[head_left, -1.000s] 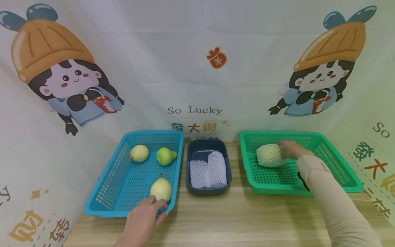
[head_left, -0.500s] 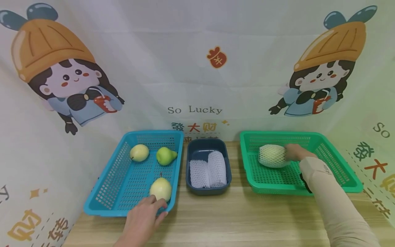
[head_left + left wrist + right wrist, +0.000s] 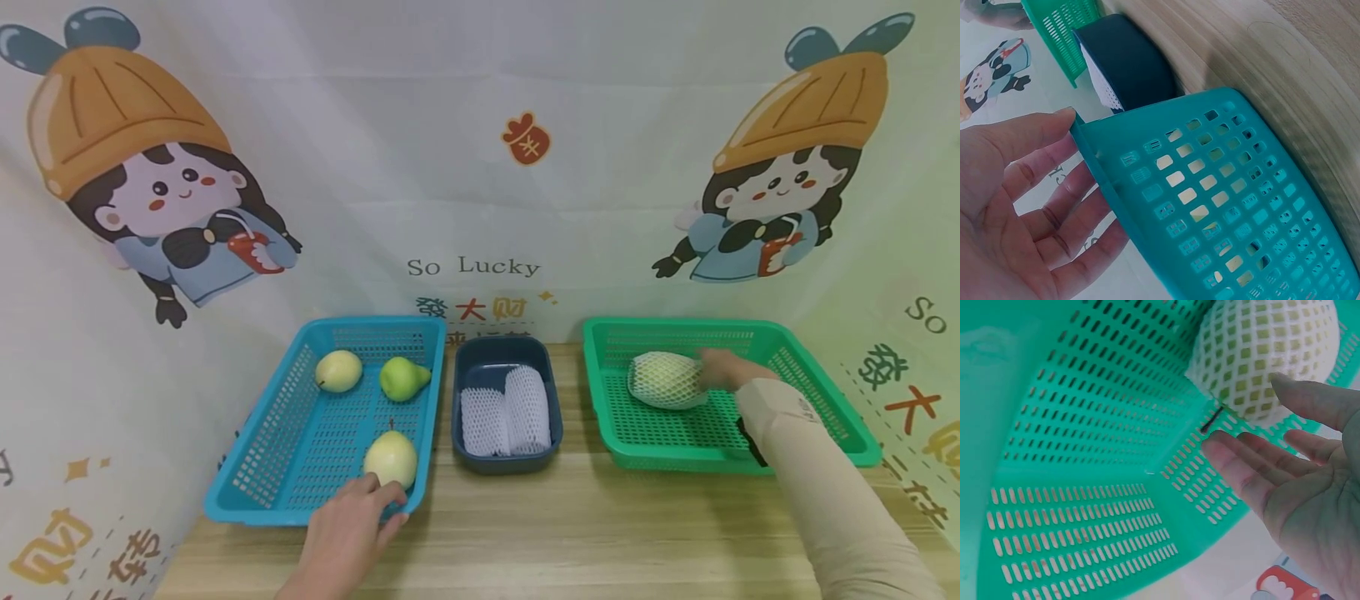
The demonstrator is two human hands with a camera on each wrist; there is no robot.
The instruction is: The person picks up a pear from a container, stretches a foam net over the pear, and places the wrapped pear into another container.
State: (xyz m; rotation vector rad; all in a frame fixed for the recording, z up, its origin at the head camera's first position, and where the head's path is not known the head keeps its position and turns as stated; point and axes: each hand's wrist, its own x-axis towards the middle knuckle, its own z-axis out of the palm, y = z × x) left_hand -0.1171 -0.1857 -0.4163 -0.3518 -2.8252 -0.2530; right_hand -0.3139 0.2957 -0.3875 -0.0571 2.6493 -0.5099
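A pear in a white foam net sleeve [image 3: 667, 381] lies on its side in the green basket [image 3: 697, 457]; its dark stem shows in the right wrist view. Beside it is my right hand [image 3: 1310, 469], fingers fairly straight, thumb tip by the net, not gripping it. My left hand [image 3: 352, 521] rests at the near rim of the blue basket [image 3: 1210, 125], fingers loosely bent over the edge. Just past those fingers stands a bare pale-yellow pear [image 3: 392, 461]. Farther back in this basket lie another yellow pear [image 3: 339, 372] and a green pear [image 3: 403, 380].
Between the baskets sits a dark blue bin [image 3: 507, 467] holding two white foam net sleeves [image 3: 528, 412]. Everything stands on a wood-grain table [image 3: 525, 533]. A printed cloth [image 3: 480, 183] hangs behind and along both sides.
My right hand has let go of the net-covered pear and drawn back slightly to the right. The pear has shifted a little rightward. My left hand has stayed in place.
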